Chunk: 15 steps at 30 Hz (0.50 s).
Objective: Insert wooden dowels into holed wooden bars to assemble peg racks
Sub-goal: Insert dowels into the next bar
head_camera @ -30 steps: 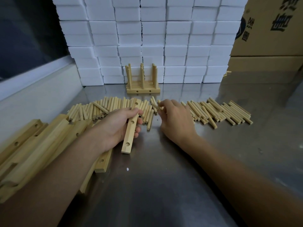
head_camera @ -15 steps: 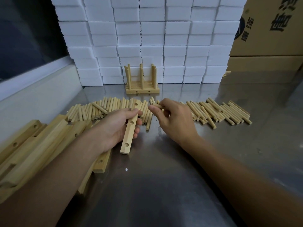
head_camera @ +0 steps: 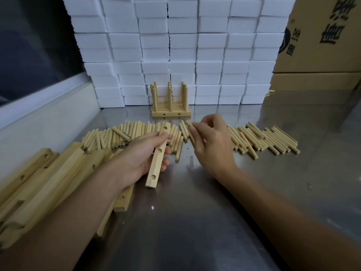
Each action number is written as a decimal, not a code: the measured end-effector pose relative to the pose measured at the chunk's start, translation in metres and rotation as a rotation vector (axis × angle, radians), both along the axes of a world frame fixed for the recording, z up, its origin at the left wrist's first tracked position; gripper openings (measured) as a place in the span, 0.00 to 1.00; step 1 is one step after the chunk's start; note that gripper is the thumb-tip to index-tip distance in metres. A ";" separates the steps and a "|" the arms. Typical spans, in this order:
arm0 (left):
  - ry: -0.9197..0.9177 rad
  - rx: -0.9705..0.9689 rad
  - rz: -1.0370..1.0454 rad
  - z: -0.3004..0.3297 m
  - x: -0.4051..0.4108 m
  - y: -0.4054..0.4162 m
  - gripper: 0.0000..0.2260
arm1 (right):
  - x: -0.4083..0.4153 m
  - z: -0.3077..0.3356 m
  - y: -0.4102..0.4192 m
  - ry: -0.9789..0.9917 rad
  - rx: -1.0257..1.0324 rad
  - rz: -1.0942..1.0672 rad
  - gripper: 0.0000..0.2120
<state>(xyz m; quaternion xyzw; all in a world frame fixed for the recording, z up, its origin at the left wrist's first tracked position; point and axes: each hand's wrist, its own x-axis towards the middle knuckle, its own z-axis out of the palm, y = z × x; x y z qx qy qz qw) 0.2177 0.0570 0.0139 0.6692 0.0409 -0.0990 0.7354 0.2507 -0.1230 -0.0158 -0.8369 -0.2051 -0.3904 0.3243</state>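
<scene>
The left hand (head_camera: pixel 140 159) is wrapped round a holed bar (head_camera: pixel 157 155), three holes facing up, its near end jutting past the palm; the right hand (head_camera: pixel 211 141), just beside it, pinches a dowel (head_camera: pixel 188 124) at the fingertips, clear of the bar; loose dowels (head_camera: pixel 263 138) spread beyond both hands; spare bars (head_camera: pixel 45 178) lie under the left forearm; a finished rack (head_camera: pixel 171 106) stands further off; the carton (head_camera: pixel 322 34) far right carries dark characters, unreadable; bare steel table (head_camera: pixel 195 222) lies nearer than the hands.

White foam blocks (head_camera: pixel 181 45) stacked behind the steel table (head_camera: pixel 195 222), cardboard boxes (head_camera: pixel 322 36) alongside.
</scene>
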 end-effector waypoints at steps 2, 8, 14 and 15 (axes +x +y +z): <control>-0.002 0.004 0.002 0.000 0.000 0.001 0.10 | 0.000 0.001 -0.001 0.016 0.047 -0.002 0.10; -0.012 0.017 0.021 -0.001 -0.001 0.001 0.10 | -0.004 0.005 0.000 0.113 0.228 0.179 0.08; -0.017 0.045 0.020 -0.002 -0.001 0.002 0.10 | 0.000 0.000 -0.001 0.183 0.160 0.190 0.06; -0.016 0.046 0.018 -0.002 -0.001 0.002 0.10 | 0.000 0.000 -0.001 0.182 0.136 0.179 0.12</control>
